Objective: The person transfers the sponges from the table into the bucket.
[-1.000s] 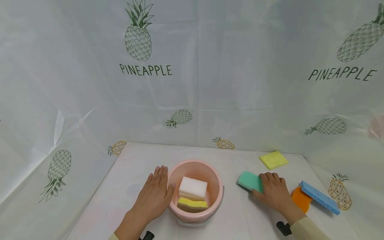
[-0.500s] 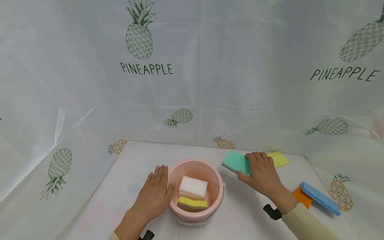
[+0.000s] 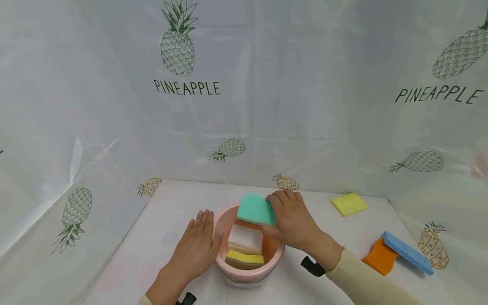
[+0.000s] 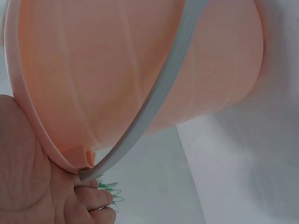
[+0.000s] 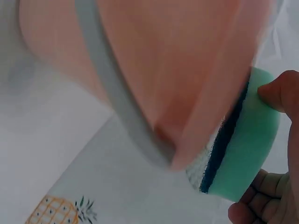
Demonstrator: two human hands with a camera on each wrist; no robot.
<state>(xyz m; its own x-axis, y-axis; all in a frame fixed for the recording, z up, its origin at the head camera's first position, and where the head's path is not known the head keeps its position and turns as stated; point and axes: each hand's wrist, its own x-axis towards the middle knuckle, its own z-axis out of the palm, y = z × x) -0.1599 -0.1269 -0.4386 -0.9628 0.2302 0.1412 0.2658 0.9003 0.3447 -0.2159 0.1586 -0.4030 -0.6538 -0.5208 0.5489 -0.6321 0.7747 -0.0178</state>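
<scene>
A pink bucket (image 3: 249, 276) with a grey handle (image 4: 154, 98) stands on the table. Inside it lie a white sponge (image 3: 245, 238) and a yellow sponge (image 3: 244, 259) with a darker underside. My right hand (image 3: 295, 220) pinches a green sponge (image 3: 256, 209) by its edges, above the bucket's far right rim. In the right wrist view, the green sponge (image 5: 250, 140) shows a dark scouring layer, and the thumb and fingers press its opposite edges. My left hand (image 3: 196, 245) rests with straight fingers against the bucket's left rim, touching it in the left wrist view.
At the back right lies a thin yellow sponge (image 3: 349, 204). Further forward on the right, a blue sponge (image 3: 408, 253) leans over an orange sponge (image 3: 381, 256). White pineapple-printed sheeting (image 3: 305, 106) rises behind the table and at both sides.
My right hand has lifted the green sponge off the table and carried it left to above the bucket. My left hand has stayed at the rim.
</scene>
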